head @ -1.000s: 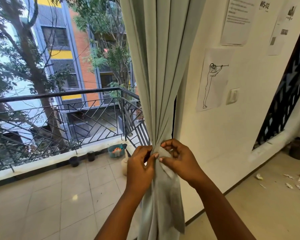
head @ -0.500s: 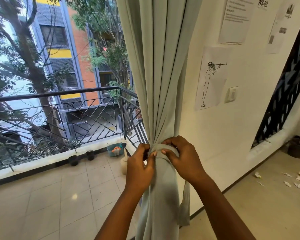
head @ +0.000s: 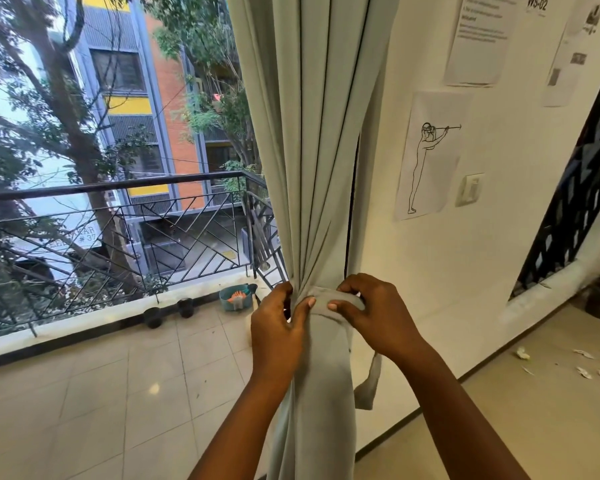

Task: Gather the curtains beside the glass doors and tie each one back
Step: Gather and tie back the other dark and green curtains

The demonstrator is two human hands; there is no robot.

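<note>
Hands, left [head: 278, 332] and right [head: 374, 315], pinch tie-back [head: 323, 301] round curtain [head: 312, 150].

Balcony railing [head: 118, 188], teal basin [head: 236, 297], wall drawing [head: 430, 157], light switch [head: 470, 189]

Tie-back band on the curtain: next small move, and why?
Probably draw the tie-back band snug and fasten it. It already wraps the front of the gathered curtain; the right hand pinches the band, the left hand grips the bunched folds, and a loose tail hangs free below on the right. No knot or hook is visible, so the wrap looks unsecured.
</note>
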